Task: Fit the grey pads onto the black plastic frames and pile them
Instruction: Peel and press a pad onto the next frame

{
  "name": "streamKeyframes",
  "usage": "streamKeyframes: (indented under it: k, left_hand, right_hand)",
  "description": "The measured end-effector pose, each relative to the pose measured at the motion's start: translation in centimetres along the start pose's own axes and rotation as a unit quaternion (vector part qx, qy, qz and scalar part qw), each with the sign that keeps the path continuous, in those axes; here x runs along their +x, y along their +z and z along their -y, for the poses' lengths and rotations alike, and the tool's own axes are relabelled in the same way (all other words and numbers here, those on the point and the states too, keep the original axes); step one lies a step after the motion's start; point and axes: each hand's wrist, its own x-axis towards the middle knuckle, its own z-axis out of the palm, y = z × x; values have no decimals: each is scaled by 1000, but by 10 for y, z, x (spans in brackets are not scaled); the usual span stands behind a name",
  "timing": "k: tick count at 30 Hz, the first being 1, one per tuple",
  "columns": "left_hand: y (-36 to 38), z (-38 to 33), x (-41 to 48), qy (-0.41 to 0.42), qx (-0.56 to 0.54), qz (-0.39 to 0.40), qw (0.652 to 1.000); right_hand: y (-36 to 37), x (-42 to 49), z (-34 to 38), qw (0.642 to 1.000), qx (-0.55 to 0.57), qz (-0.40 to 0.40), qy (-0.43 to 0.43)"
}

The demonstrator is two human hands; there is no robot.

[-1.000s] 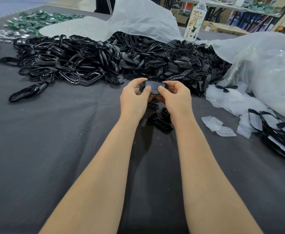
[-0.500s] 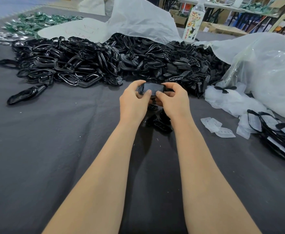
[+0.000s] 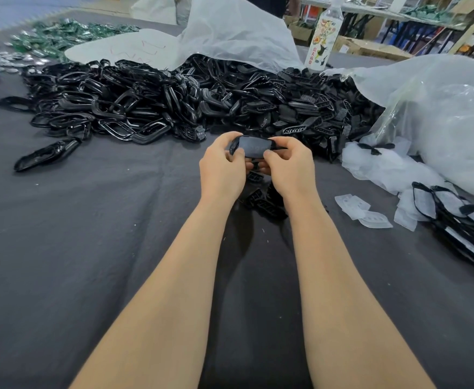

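Gripping one black frame (image 3: 254, 147) between both hands: left hand (image 3: 222, 171) pinches its left end, right hand (image 3: 289, 168) the right, thumbs on its grey pad, just this side of the big frame heap (image 3: 174, 99).

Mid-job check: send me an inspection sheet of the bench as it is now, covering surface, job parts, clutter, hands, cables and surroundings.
Surface: dark grey cloth over the table, scattered lint specks.
Job's things: held frame with a grey pad in it; heap of black frames at the far side; loose pads to the right; pile of fitted frames at the right edge; small black pieces on the cloth below the hands.
Clutter: white plastic sheet, clear bag, bottle, green pieces far left.
Hands: left hand and right hand both grip the held frame, thumbs on top.
Cables: nothing seen.
Surroundings: cardboard boxes and shelving behind the table.
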Motion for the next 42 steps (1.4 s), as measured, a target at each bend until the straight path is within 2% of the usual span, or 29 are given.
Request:
streamKeyframes:
  k: [13,25,34,42]
  left_hand:
    - [2,1,0,-1,4,8,1000]
    - [0,-3,-4,-2,19,15,1000]
    - [0,-4,-5,10,11,2,1000]
    - [-1,-7,-7,5,-3,-2,1000]
  right_hand:
    - [0,1,0,999,-1,-35,6]
    - [-1,-1,1,999,7,-28,21]
    - [-1,-2,2,999,-16,-31,-13]
    - [-1,-4,5,999,-38,2,-8]
